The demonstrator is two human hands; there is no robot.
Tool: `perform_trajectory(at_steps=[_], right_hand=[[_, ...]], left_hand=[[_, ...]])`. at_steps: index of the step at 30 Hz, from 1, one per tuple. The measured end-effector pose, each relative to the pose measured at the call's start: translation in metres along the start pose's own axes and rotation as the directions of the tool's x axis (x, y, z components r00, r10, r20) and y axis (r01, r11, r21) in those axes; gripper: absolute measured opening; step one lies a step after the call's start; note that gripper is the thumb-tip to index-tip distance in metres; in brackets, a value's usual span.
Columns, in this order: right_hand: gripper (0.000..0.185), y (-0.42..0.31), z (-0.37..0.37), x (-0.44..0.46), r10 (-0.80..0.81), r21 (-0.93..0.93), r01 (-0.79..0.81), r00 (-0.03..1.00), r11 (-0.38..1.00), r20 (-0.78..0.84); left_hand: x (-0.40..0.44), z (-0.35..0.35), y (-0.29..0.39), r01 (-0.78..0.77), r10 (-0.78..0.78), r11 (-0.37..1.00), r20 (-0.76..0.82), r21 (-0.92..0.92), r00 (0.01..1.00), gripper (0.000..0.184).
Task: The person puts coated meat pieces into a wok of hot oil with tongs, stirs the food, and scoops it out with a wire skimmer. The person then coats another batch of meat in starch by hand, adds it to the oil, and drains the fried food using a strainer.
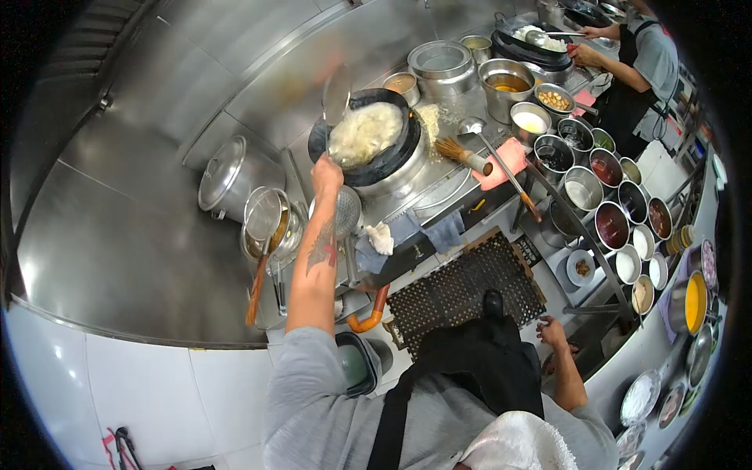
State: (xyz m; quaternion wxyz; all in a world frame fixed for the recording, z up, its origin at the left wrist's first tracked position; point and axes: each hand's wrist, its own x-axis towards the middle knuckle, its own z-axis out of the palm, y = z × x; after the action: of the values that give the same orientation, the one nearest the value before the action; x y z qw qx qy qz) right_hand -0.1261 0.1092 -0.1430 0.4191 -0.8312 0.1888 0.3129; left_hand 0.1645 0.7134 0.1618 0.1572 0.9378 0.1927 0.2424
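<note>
My left hand (327, 177) is closed around the handle of a large strainer (337, 94), whose round head is raised at the back left side of a black wok (316, 139). Pale, foamy contents (366, 133) bubble in the wok. My right hand (551, 332) hangs low beside my body, above the floor near the counter on the right; its fingers look apart and nothing shows in them. Closest to the wok on its right are a bamboo brush (464, 155) and a ladle (501, 160) lying on the stove top by a pink cloth (501, 163).
A lidded pot (227, 178) and a sieve over a bowl (265, 216) stand left. A perforated ladle (347, 211) lies beneath my left forearm. Many containers, including a red sauce pot (612, 224), fill the right side. A co-worker (638, 70) works at another wok (513, 52).
</note>
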Motion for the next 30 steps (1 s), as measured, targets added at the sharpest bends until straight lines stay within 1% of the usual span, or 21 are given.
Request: perform_trajectory(at_steps=[1, 3, 5, 8, 9, 11, 12, 15, 16, 17, 18, 19, 20, 21, 23, 24, 25, 26, 27, 28, 30], right_hand=[[0.037, 0.004, -0.005, 0.008, 0.072, 0.261, -0.084, 0.996, 0.962, 0.054], [0.035, 0.026, -0.013, 0.027, 0.077, 0.225, -0.096, 0.993, 0.969, 0.093], [0.035, 0.034, -0.023, 0.033, 0.156, -0.044, -0.151, 0.972, 0.988, 0.174], [0.036, 0.041, -0.039, 0.047, 0.206, -0.115, -0.188, 0.964, 0.975, 0.169], [0.036, 0.037, -0.042, 0.051, 0.202, -0.114, -0.185, 0.965, 0.976, 0.165], [0.035, 0.026, -0.050, 0.057, 0.111, 0.005, -0.112, 0.991, 0.994, 0.079], [0.035, 0.013, -0.051, 0.057, 0.110, -0.004, -0.110, 0.992, 0.994, 0.069], [0.034, -0.015, -0.045, 0.060, 0.119, 0.079, -0.120, 0.993, 0.990, 0.023], [0.034, -0.006, -0.034, 0.075, -0.019, 0.014, 0.018, 0.999, 1.000, 0.039], [0.035, -0.008, -0.029, 0.073, -0.156, -0.049, 0.159, 0.986, 0.986, 0.063], [0.035, -0.008, -0.024, 0.067, -0.157, -0.058, 0.160, 0.986, 0.985, 0.056], [0.036, -0.009, -0.013, 0.060, -0.058, 0.041, 0.056, 0.998, 0.998, 0.030], [0.036, -0.017, -0.004, 0.052, 0.040, 0.140, -0.041, 0.999, 0.989, 0.012], [0.036, -0.019, 0.004, 0.044, 0.033, 0.130, -0.033, 0.999, 0.991, 0.002], [0.037, -0.012, 0.021, 0.021, 0.100, 0.209, -0.112, 0.993, 0.972, 0.068], [0.036, -0.009, 0.031, 0.007, 0.088, 0.199, -0.097, 0.995, 0.975, 0.055], [0.035, -0.006, 0.039, -0.006, 0.074, 0.188, -0.082, 0.996, 0.979, 0.046], [0.034, 0.000, 0.048, -0.016, 0.017, 0.107, -0.019, 1.000, 0.994, 0.013], [0.033, 0.007, 0.057, -0.028, 0.022, 0.131, -0.020, 1.000, 0.991, -0.013], [0.033, 0.012, 0.065, -0.037, 0.019, 0.152, -0.014, 0.999, 0.988, -0.032], [0.037, 0.019, 0.078, -0.054, 0.075, 0.147, -0.075, 0.997, 0.986, 0.009]], left_hand=[[0.006, 0.011, -0.002, 0.016, -0.016, 1.000, -0.036, -0.020, 0.999, 0.023], [0.013, 0.023, -0.006, 0.046, -0.048, 0.998, -0.072, -0.032, 0.996, 0.024], [0.017, 0.025, -0.014, -0.039, -0.016, 0.974, 0.242, 0.222, 0.970, 0.026], [0.024, -0.008, 0.005, -0.052, -0.036, 0.956, 0.290, 0.289, 0.956, 0.027], [0.025, -0.015, 0.017, -0.053, -0.033, 0.957, 0.286, 0.285, 0.958, 0.027], [0.016, -0.026, 0.035, 0.087, -0.094, 0.991, 0.068, 0.102, 0.993, 0.025], [0.012, -0.025, 0.043, 0.076, -0.078, 0.995, 0.036, 0.065, 0.996, 0.025], [0.010, 0.012, 0.034, 0.139, -0.154, 0.983, 0.129, 0.120, 0.980, 0.026], [0.019, 0.038, 0.012, 0.129, -0.173, 0.966, 0.189, 0.223, 0.967, 0.027], [0.022, 0.033, 0.009, 0.131, -0.172, 0.969, 0.191, 0.212, 0.966, 0.027], [0.023, 0.027, 0.002, 0.108, -0.138, 0.983, 0.209, 0.147, 0.968, 0.028], [0.021, 0.020, -0.006, 0.086, -0.103, 0.993, 0.223, 0.083, 0.969, 0.029], [0.010, 0.005, -0.006, 0.065, -0.072, 0.996, 0.126, 0.057, 0.989, 0.024], [0.003, -0.010, -0.012, 0.073, -0.078, 0.996, 0.119, 0.045, 0.990, 0.024], [-0.013, -0.033, -0.031, 0.090, -0.093, 0.995, -0.074, -0.036, 0.993, 0.022], [-0.020, -0.029, -0.060, -0.021, -0.009, 0.993, -0.254, -0.115, 0.967, 0.025], [-0.031, -0.021, -0.085, -0.006, -0.026, 0.993, -0.259, -0.122, 0.966, 0.025], [-0.046, -0.016, -0.112, 0.150, -0.229, 0.899, -0.148, -0.412, 0.962, 0.025], [-0.063, -0.028, -0.131, 0.298, -0.387, 0.702, 0.005, -0.647, 0.922, 0.024], [-0.087, -0.035, -0.146, 0.399, -0.520, 0.430, 0.139, -0.810, 0.843, 0.022], [-0.145, -0.059, -0.157, 0.423, -0.626, -0.020, 0.341, -0.906, 0.701, 0.019]])
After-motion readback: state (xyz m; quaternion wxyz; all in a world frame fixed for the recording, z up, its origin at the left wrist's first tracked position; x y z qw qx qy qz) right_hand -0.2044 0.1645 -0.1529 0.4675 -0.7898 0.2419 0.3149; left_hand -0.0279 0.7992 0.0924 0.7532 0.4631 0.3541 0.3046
